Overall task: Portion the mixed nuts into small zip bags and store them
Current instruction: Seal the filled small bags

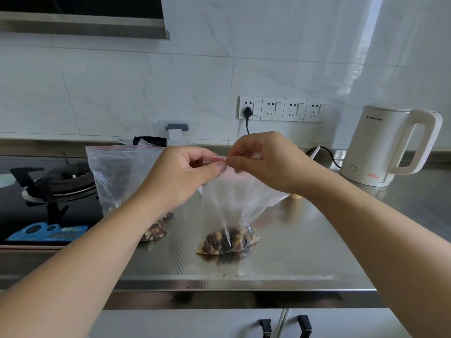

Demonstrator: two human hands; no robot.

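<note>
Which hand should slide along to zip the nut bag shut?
Probably the right hand. Both hands pinch the bag top together, the left hand near its left end, so the unpinched strip lies under the right.

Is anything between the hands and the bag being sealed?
Nothing visible. The left hand and the right hand both already pinch the top edge of the zip bag, which stands on the steel counter.

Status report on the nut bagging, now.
Left hand and right hand both pinching top edge of small zip bag. Nuts settled at bottom. Second bag stands left. Nothing in the way.
</note>
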